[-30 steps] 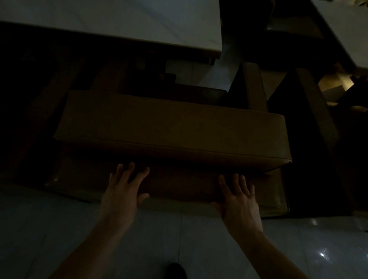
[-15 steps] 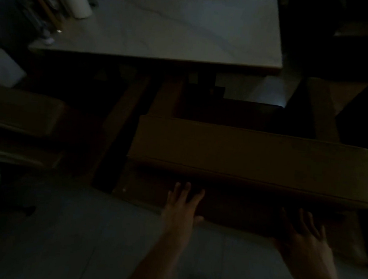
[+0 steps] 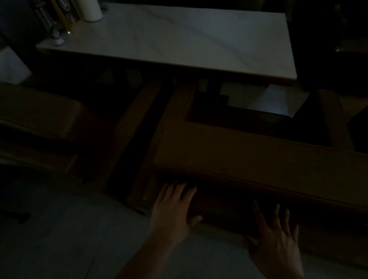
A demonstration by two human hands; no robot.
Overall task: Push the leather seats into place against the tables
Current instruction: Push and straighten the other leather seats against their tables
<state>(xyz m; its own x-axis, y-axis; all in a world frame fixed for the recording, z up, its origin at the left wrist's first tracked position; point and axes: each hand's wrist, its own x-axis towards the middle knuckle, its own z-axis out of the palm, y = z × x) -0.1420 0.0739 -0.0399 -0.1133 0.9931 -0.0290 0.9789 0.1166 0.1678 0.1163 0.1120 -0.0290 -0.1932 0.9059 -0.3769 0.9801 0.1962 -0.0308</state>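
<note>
I am seeing the view swinging further left than half a second ago — the table (image 3: 186, 36) is now showing its paper roll (image 3: 89, 4) and menu stand (image 3: 57, 6) at the far left corner. Both hands are still lying flat on the near side of the leather seat (image 3: 265, 159), below its cushion: left hand (image 3: 170, 213) and right hand (image 3: 278, 241), fingers spread, gripping nothing. The seat is sitting in front of the table. A second seat (image 3: 31, 109) is standing left of it — pale tiled floor (image 3: 60, 239) is running beneath, the room dim.
</note>
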